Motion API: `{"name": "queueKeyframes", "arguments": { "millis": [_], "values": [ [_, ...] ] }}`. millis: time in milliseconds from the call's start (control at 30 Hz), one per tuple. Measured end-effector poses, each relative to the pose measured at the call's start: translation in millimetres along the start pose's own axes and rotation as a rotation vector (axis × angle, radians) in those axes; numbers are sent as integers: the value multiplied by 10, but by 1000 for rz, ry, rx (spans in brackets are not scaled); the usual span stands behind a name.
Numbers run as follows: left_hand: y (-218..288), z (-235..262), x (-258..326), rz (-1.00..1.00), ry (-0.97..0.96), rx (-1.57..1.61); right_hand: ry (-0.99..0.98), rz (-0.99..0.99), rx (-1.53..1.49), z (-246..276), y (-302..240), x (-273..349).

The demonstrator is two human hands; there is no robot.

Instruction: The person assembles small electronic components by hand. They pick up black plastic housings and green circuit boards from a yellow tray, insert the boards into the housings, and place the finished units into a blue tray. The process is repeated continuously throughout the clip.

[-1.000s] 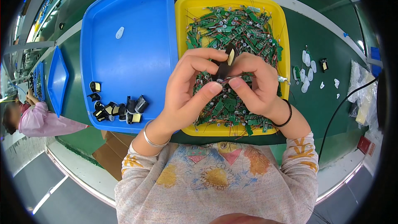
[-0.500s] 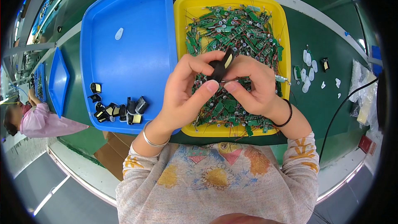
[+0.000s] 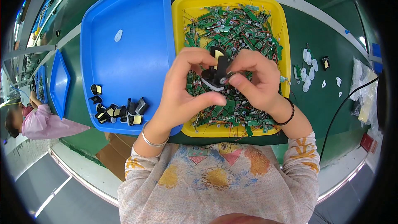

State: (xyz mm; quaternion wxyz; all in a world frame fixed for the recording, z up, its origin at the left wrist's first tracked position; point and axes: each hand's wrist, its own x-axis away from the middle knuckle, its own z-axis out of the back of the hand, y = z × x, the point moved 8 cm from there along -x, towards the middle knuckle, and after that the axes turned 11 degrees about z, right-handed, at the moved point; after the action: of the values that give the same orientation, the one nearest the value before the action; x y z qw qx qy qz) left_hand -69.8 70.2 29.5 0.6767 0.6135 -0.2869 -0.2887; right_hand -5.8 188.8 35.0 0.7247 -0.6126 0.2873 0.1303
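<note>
Over the yellow tray (image 3: 283, 33), my left hand (image 3: 179, 89) grips a black plastic housing (image 3: 221, 67) with a pale yellow pad on it and a whitish lower edge. The left thumb is stretched out below the piece. My right hand (image 3: 259, 84) pinches at the right side of the same housing with thumb and forefinger, beside a small round greyish part (image 3: 223, 80). Its fingertips partly hide what they touch. Beneath both hands lies a heap of green circuit boards (image 3: 236, 37) with thin wires, filling much of the tray.
A blue tray (image 3: 124, 58) on the left holds several black housings (image 3: 112, 110) and one white oval piece (image 3: 118, 35). White oval pieces (image 3: 309, 58), a black housing (image 3: 326, 63) and plastic bags (image 3: 362, 87) lie at right, near a black cable (image 3: 338, 114). Another person (image 3: 39, 120) sits far left.
The black housing has been turned in my hands, so its inner side and whitish edge now show. My left thumb has come off it, and my right fingers have shifted to its right side.
</note>
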Motion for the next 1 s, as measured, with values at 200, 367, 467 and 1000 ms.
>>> {"name": "queueKeyframes", "arguments": {
  "millis": [200, 367, 467, 1000],
  "values": [
    [223, 140, -14, -315, 228, -558, 37, -188, -153, -66, 166, 55],
    [-84, 153, -23, 57, 118, 176, 23, -368, -385, -137, 253, 108],
    [-224, 163, -61, 168, 63, 381, -1, -470, -516, -171, 275, 142],
    [-371, -6, -98, 318, -76, 581, 106, -565, -642, -159, 374, 168]
  ]
}}
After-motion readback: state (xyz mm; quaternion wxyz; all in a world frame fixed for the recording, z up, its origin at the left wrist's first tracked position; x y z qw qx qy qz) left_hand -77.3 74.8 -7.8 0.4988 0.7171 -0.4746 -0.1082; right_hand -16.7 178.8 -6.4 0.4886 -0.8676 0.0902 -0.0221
